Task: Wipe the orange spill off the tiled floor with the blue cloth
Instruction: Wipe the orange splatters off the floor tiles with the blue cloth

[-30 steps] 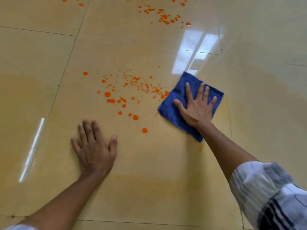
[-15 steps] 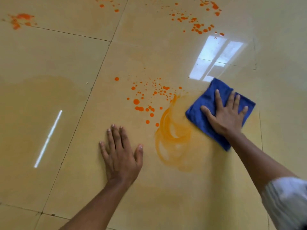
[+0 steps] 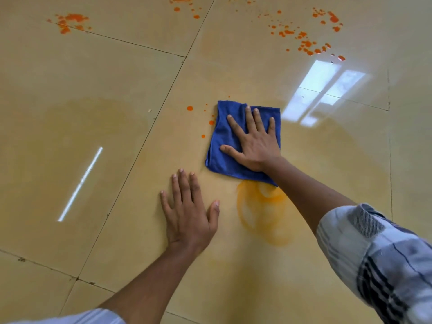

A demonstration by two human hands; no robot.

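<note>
The blue cloth (image 3: 222,146), folded to a square, lies on the glossy beige tiled floor (image 3: 117,113). My right hand (image 3: 253,141) presses flat on it with fingers spread. A few orange drops (image 3: 189,108) sit just left of the cloth. A pale orange smear (image 3: 261,211) curls on the tile right below the cloth. My left hand (image 3: 189,213) rests flat on the floor, fingers apart, left of the smear and holding nothing.
More orange splatter lies farther off: a cluster at top right (image 3: 306,40), a patch at top left (image 3: 70,21), and drops at top centre (image 3: 184,3). Window glare (image 3: 322,92) shines right of the cloth. Dark grout lines cross the floor.
My right hand has slid the cloth left over the drop cluster, covering most of it. A smear has appeared where the cloth passed. My left hand stays planted.
</note>
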